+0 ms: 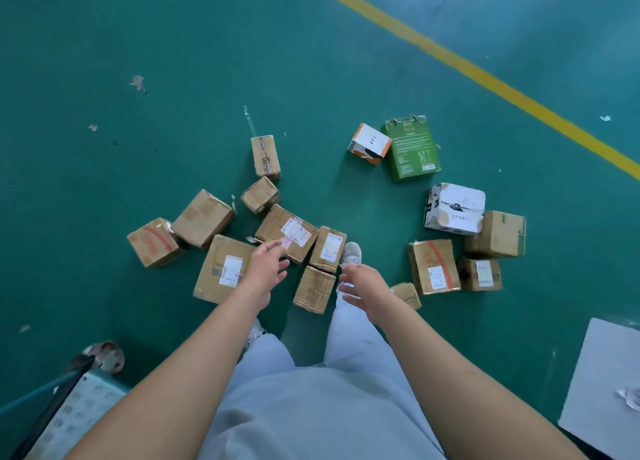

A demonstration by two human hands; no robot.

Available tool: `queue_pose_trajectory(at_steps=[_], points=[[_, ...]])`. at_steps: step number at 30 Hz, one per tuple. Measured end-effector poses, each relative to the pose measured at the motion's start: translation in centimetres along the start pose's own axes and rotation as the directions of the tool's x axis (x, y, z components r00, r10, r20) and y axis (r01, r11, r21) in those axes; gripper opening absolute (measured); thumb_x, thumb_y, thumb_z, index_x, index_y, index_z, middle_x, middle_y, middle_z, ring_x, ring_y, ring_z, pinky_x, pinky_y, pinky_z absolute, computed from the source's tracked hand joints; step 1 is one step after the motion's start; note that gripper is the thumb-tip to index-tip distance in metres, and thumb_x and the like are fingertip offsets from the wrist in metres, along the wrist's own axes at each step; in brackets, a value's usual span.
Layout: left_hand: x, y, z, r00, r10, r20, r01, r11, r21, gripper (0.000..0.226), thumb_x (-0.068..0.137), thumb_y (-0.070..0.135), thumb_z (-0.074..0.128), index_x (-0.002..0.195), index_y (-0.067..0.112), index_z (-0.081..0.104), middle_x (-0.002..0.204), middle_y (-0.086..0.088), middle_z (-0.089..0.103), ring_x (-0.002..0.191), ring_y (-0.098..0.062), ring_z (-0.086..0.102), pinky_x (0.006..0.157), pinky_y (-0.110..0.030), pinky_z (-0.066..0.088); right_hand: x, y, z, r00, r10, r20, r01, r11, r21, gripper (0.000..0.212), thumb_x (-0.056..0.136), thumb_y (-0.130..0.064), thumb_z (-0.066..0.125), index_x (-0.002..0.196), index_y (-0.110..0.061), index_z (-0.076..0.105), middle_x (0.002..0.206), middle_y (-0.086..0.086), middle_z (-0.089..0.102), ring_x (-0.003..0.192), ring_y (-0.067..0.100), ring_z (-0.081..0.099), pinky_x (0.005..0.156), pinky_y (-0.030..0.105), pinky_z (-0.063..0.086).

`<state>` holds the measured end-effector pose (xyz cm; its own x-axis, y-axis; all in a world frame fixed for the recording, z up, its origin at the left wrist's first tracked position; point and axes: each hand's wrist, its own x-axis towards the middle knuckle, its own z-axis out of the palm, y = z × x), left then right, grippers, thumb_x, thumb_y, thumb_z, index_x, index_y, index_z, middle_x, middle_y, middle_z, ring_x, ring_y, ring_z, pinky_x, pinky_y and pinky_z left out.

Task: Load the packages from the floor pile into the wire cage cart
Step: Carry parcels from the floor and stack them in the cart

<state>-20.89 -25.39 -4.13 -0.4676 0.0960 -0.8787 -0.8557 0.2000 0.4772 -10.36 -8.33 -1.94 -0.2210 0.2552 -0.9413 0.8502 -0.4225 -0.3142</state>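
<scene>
Head view looks down on a green floor (pixel 173 61) crossed by a yellow line (pixel 485 75), with cardboard packages scattered in front of the person's legs. Both arms reach forward and down. The left hand (pixel 266 269) hangs over the near packages with its fingers spread and relaxed, its grip wide and holding nothing; its fingertips show over the labelled box (pixel 287 231), though contact cannot be told. The right hand (pixel 363 290) is also spread wide, fingers loosely bent, empty, above the floor between a small brown box (pixel 314 289) and another small box (pixel 407 295).

To the left lie a large flat box (pixel 221 269), a red-striped box (pixel 154 242) and a plain brown box (pixel 202 217). Farther off stand two small boxes (pixel 265 155), one behind the other. To the right lie a box with red tape (pixel 433 265), a white printed box (pixel 453 208), a green box (pixel 412 148) and an orange and white box (pixel 369 143) touching it.

A corner of the cart (pixel 79 411) shows at the lower left, well apart from the packages. A grey board (pixel 602 383) lies at the lower right.
</scene>
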Motion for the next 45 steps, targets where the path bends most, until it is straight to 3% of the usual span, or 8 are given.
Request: queue_pose_trajectory(at_steps=[4,18,23,27,31,36,40,45], points=[[3.1,2.0,3.4,0.996,-0.021,-0.092,0.016,0.998,-0.056,0.024,0.105,0.024,0.053,0.128,0.023,0.059,0.123,0.000,0.065,0.112,-0.018,0.064,0.089,-0.031,0.054,5.3,-5.6,-2.4,0.999,0.003,0.054,0.005,0.989,-0.148,0.012,0.101,-0.010,0.050,0.093,-0.017,0.056,0.086,0.002,0.055,0.075,0.017,0.054,0.069,0.027,0.047],[20.1,-4.4,6.7,0.932,-0.285,-0.225,0.212,0.929,-0.302,0.019,0.105,0.024,0.053,0.123,0.025,0.059,0.125,0.000,0.066,0.117,-0.021,0.065,0.096,-0.034,0.055,28.5,-10.7,1.2,0.988,0.089,0.123,0.000,0.809,-0.588,0.013,0.101,-0.017,0.051,0.093,-0.020,0.060,0.113,0.011,0.066,0.088,0.022,0.061,0.077,0.033,0.050],[29.8,-10.8,6.3,0.896,-0.394,-0.202,0.305,0.880,-0.364,0.014,0.105,0.022,0.050,0.117,0.025,0.058,0.126,-0.002,0.065,0.114,-0.021,0.065,0.099,-0.036,0.052,38.5,-7.4,4.3,0.984,0.153,0.093,-0.059,0.766,-0.640,0.007,0.102,-0.017,0.054,0.100,-0.016,0.060,0.105,0.009,0.063,0.084,0.022,0.058,0.073,0.030,0.050],[39.7,-16.7,6.3,0.878,-0.436,-0.200,0.331,0.852,-0.405,0.013,0.103,0.021,0.053,0.113,0.025,0.060,0.123,-0.002,0.062,0.109,-0.020,0.063,0.099,-0.037,0.053,48.2,-4.7,6.8,0.985,0.160,0.069,-0.070,0.726,-0.684,0.010,0.103,-0.019,0.053,0.111,-0.014,0.058,0.115,0.008,0.064,0.096,0.020,0.065,0.089,0.033,0.056],[47.7,-22.5,7.3,0.858,-0.473,-0.202,0.383,0.850,-0.361,0.059,0.096,0.033,0.060,0.152,0.024,0.041,0.141,-0.004,0.053,0.124,-0.026,0.055,0.105,-0.047,0.052,56.6,-2.2,8.5,0.995,0.095,0.042,-0.027,0.624,-0.781,0.036,0.103,-0.021,0.052,0.139,-0.018,0.053,0.136,0.001,0.058,0.094,0.014,0.064,0.097,0.040,0.058],[55.0,-26.9,8.8,0.838,-0.520,-0.163,0.435,0.818,-0.376,0.060,0.094,0.037,0.060,0.150,0.022,0.043,0.135,-0.004,0.055,0.119,-0.024,0.056,0.103,-0.042,0.051,64.2,-0.3,10.2,0.997,-0.040,0.070,0.081,0.481,-0.873,0.058,0.101,-0.020,0.046,0.157,-0.024,0.032,0.128,0.000,0.054,0.076,0.009,0.052,0.060,0.026,0.044],[58.6,-28.6,9.4,0.843,-0.521,-0.135,0.431,0.804,-0.410,0.040,0.097,0.035,0.062,0.132,0.020,0.054,0.119,0.000,0.061,0.098,-0.015,0.056,0.097,-0.038,0.055,67.9,1.3,11.0,0.999,-0.022,0.037,0.042,0.409,-0.911,0.050,0.100,-0.025,0.048,0.149,-0.024,0.039,0.108,-0.002,0.058,0.077,0.014,0.053,0.061,0.030,0.045],[55.9,-27.7,8.1,0.858,-0.491,-0.150,0.397,0.820,-0.413,0.060,0.098,0.041,0.063,0.147,0.020,0.036,0.132,0.002,0.053,0.117,-0.021,0.054,0.109,-0.045,0.047,64.7,1.2,11.2,0.997,-0.035,0.065,0.074,0.417,-0.906,0.043,0.099,-0.035,0.058,0.136,-0.025,0.040,0.102,-0.003,0.058,0.084,0.014,0.056,0.061,0.029,0.044]])
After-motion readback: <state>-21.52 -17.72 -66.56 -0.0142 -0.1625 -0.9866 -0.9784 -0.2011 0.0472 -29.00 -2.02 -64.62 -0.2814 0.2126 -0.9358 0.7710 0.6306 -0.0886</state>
